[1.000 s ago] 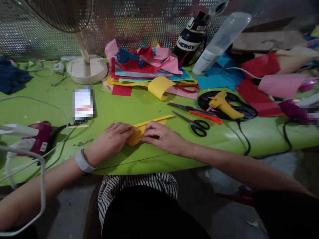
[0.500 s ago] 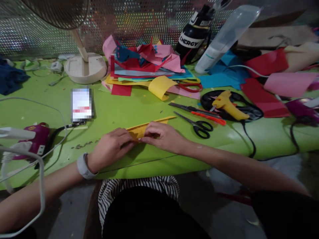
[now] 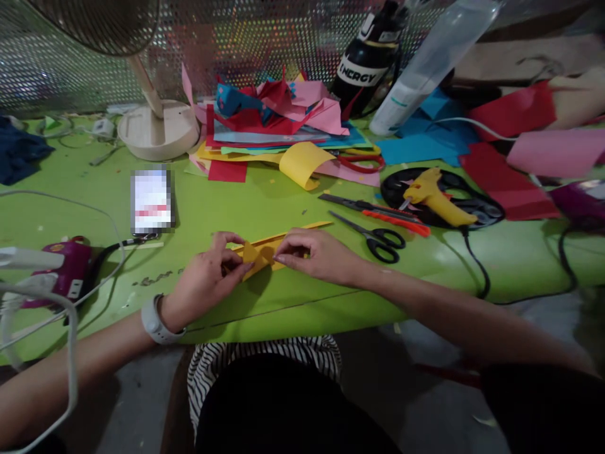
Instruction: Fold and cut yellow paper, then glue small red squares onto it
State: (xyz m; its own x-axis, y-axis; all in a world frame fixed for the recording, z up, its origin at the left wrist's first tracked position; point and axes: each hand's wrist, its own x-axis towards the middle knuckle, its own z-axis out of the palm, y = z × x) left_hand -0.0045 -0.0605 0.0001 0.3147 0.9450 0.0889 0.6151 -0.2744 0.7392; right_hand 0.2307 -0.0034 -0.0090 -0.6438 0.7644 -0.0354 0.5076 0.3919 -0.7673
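A folded piece of yellow paper (image 3: 259, 257) lies low over the green table, between my two hands. My left hand (image 3: 213, 266) pinches its left end between thumb and fingers, and a flap of it stands up there. At the paper's right part, my right hand (image 3: 321, 253) is closed with thumb and fingertips together on it. A narrow tip of the paper sticks out beyond my right knuckles. Black-handled scissors (image 3: 378, 241) rest just right of my right hand, and an orange utility knife (image 3: 397, 222) lies behind them.
Colored paper (image 3: 278, 135) is piled at the back, with a curled yellow sheet (image 3: 305, 165) in front. A yellow glue gun (image 3: 439, 198) rests on a black holder at right. A phone (image 3: 151, 200), fan base (image 3: 158, 132) and purple power strip (image 3: 59, 271) with cables stand at left.
My left hand has shifted slightly left and its fingers have lifted and curled, showing more of the folded yellow paper. My right hand stays at the paper. The view has moved slightly.
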